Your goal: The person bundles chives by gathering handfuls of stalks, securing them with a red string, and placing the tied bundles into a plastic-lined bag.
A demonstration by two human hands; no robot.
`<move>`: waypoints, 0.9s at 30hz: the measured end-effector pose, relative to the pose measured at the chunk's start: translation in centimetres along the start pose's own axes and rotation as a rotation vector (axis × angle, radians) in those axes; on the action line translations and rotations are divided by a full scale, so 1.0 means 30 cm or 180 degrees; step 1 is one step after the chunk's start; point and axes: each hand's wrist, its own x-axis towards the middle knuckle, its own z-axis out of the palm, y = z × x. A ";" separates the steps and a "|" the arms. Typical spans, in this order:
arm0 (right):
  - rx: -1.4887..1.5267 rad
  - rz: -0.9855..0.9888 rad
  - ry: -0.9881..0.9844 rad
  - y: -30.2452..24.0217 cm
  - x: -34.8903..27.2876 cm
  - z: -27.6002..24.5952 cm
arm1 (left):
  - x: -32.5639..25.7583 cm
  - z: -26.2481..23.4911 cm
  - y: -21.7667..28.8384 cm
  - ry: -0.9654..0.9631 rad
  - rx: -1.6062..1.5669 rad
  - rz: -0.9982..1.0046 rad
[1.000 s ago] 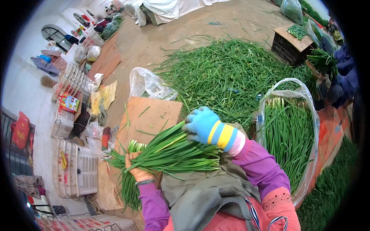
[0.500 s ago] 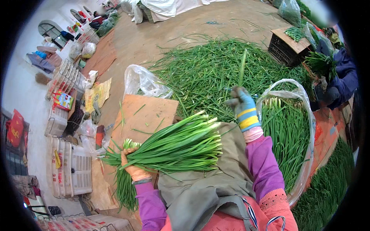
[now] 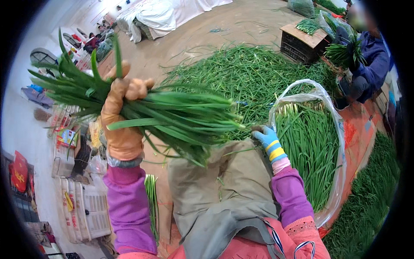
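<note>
My left hand, in an orange glove, is closed around a thick bunch of green chives, raised at the left. The bunch lies sideways, its leaf tips fanning out left and its pale stem ends pointing right. Close to those stem ends is my right hand, in a blue and yellow striped glove with a grey fingertip area. Its fingers are drawn together; what they pinch, if anything, is too small to make out. A grey-green apron covers my lap below. More chives show beside my left forearm, partly hidden by it.
A wide heap of loose chives spreads ahead. On the right, a clear plastic bag holds upright packed chives. A person sits far right by a board-topped black crate. White crates stand left.
My left hand has lifted the bunch up and to the left, off my lap. My right hand has come down toward the stem ends; the single upright leaf it held no longer shows there.
</note>
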 end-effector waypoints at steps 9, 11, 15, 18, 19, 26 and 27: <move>0.0519 0.0224 0.0164 0.067 -0.023 -0.101 | -0.189 -0.023 0.015 -0.4160 0.2387 -0.0106; 0.0403 0.0244 0.0121 0.091 -0.024 -0.109 | -0.370 -0.094 0.052 -0.5109 0.2857 -0.0545; 0.0140 0.0353 -0.0136 0.051 -0.015 -0.022 | -0.693 -0.242 0.118 -0.5678 0.3345 -0.0305; -0.0723 -0.0413 0.0000 0.017 0.017 0.093 | -0.806 -0.305 0.099 -0.5739 0.3264 -0.0429; -0.0776 -0.0626 0.0026 -0.018 0.005 0.148 | -0.833 -0.321 0.093 -0.5775 0.3233 -0.0480; -0.2118 -0.1375 -0.0918 -0.166 -0.061 0.436 | -0.926 -0.355 0.066 -0.5950 0.3454 -0.0588; -0.2385 -0.1387 -0.0884 -0.182 -0.069 0.456 | -0.949 -0.358 0.059 -0.5940 0.3526 -0.0530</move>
